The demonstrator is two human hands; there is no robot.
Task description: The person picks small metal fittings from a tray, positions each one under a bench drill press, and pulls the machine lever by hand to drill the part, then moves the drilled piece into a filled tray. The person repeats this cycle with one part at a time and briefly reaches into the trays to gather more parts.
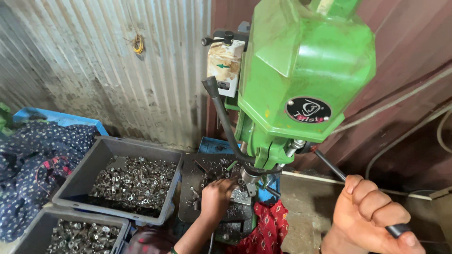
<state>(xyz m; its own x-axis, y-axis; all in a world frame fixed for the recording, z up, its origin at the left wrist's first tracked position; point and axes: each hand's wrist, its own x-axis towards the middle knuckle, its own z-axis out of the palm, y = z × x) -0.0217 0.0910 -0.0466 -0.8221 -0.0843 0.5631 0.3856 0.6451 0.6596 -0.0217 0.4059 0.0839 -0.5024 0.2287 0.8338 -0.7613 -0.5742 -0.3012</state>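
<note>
A green drill press (301,80) fills the upper middle of the head view. My right hand (372,218) is wrapped around one of its black feed levers (329,164) at the lower right. My left hand (216,197) reaches under the spindle (248,178) and rests on the dark work table (197,174), fingers closed on a small metal part that I cannot make out. Loose metal parts and chips lie around that hand.
A grey bin (89,174) of small metal parts sits at left, with a second grey bin (33,235) below it. Patterned blue cloth (33,155) lies far left, red cloth (268,226) under the table. Corrugated metal wall (117,70) behind; cables (405,131) run along the right wall.
</note>
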